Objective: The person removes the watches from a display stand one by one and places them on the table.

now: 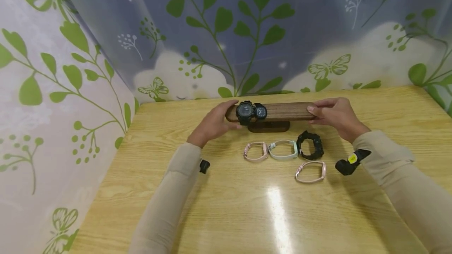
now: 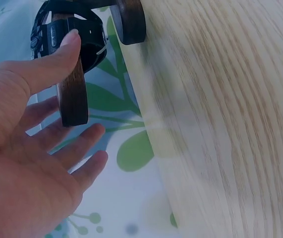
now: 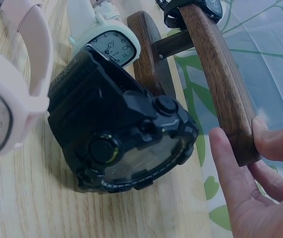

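A dark wooden watch stand (image 1: pixel 291 111) stands at the back of the table, its bar raised on an oval base (image 1: pixel 269 127). Two black watches are strapped near the bar's left end: a chunky round one (image 1: pixel 245 111) and a smaller square one (image 1: pixel 261 111). My left hand (image 1: pixel 213 122) holds that end; in the left wrist view the thumb lies against the black watch (image 2: pixel 89 29) and the bar, other fingers spread behind. At the opposite end, my right hand (image 1: pixel 339 117) pinches the bar (image 3: pixel 225 84) between thumb and fingers.
In front of the stand lie a pink watch (image 1: pixel 265 152), a mint-green watch (image 1: pixel 295 149) and a chunky black watch (image 1: pixel 319 147). Another pink watch (image 1: pixel 323 171) lies nearer me. Behind the wooden table (image 1: pixel 226 207) hangs a leaf-patterned curtain (image 1: pixel 226 50).
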Motion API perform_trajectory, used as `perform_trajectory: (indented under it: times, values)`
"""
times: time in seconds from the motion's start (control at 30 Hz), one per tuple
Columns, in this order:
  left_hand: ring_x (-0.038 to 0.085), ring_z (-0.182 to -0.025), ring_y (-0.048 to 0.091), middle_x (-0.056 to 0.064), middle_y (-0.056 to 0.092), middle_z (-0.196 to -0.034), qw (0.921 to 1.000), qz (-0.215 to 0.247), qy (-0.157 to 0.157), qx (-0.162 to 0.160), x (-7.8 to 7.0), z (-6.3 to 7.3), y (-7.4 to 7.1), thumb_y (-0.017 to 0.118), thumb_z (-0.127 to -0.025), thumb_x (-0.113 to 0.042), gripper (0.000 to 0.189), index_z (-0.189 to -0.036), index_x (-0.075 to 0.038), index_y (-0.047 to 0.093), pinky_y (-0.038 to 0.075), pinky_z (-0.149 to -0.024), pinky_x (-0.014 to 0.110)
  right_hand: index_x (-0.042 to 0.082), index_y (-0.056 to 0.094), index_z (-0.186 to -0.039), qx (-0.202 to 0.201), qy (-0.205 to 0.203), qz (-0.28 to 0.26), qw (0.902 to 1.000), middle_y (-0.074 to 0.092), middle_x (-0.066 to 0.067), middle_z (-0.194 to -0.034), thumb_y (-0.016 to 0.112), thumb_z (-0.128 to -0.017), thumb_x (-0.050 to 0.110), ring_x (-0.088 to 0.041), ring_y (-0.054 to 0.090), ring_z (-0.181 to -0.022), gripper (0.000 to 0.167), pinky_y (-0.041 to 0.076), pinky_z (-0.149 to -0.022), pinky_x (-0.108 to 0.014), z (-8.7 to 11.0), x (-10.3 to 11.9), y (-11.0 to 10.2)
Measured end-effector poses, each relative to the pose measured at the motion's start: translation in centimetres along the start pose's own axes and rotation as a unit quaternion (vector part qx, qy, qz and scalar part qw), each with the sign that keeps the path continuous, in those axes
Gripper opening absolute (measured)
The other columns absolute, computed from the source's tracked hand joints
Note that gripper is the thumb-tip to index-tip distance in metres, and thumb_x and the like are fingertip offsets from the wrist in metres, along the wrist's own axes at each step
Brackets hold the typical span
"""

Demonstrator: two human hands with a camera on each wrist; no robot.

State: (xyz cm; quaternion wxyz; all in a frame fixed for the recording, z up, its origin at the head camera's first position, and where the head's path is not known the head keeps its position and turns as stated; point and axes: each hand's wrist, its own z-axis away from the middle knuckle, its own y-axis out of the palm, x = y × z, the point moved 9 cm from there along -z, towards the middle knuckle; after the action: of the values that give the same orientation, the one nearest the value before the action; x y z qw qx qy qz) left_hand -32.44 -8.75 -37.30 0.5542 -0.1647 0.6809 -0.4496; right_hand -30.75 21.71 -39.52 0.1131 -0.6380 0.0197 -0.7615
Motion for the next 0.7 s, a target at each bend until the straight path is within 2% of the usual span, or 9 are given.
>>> perform_trajectory:
  times: [0.1,0.3,0.43,0.7]
  values:
    - [0.029,-0.144,0.038,0.012,0.04,-0.157,0.9999,0.001,0.01,-0.004,-0.4,-0.3,0.2,0.085,-0.085,-0.021,0.088,-0.157,-0.008,0.036,0.032,-0.12,0.044,-0.016,0.04,-0.143,0.0,0.0,-0.001,1.0,0.046,-0.021,-0.135,0.062,-0.103,0.018,-0.006,0.072,-0.088,0.058,0.058,-0.093,-0.036,0.0,0.0,0.0]
    - [0.028,-0.145,0.037,0.01,0.038,-0.16,0.9994,-0.031,0.015,-0.004,-1.2,-0.8,0.7,0.084,-0.085,-0.031,0.092,-0.159,-0.011,0.034,0.033,-0.12,0.044,-0.016,0.039,-0.144,0.0,-0.003,-0.002,1.0,0.046,-0.022,-0.135,0.062,-0.103,0.018,-0.006,0.072,-0.087,0.058,0.058,-0.093,-0.036,-0.1,-0.1,-0.1]
    - [0.027,-0.142,0.042,0.01,0.043,-0.156,0.9992,-0.032,0.024,-0.005,-1.4,-1.0,0.9,0.083,-0.085,-0.03,0.086,-0.156,-0.011,0.038,0.037,-0.117,0.044,-0.016,0.039,-0.144,-0.001,0.002,-0.005,1.0,0.046,-0.021,-0.134,0.062,-0.103,0.018,-0.007,0.072,-0.087,0.058,0.058,-0.094,-0.037,-0.2,-0.1,-0.1]
    - [0.028,-0.136,0.048,0.009,0.049,-0.15,0.9991,-0.023,0.031,-0.018,-1.1,-0.7,0.4,0.084,-0.086,-0.025,0.079,-0.152,-0.012,0.044,0.039,-0.115,0.045,-0.016,0.04,-0.144,-0.005,0.01,-0.006,0.9999,0.047,-0.019,-0.133,0.063,-0.102,0.018,-0.007,0.072,-0.088,0.058,0.058,-0.093,-0.035,-0.3,-0.3,-0.2]
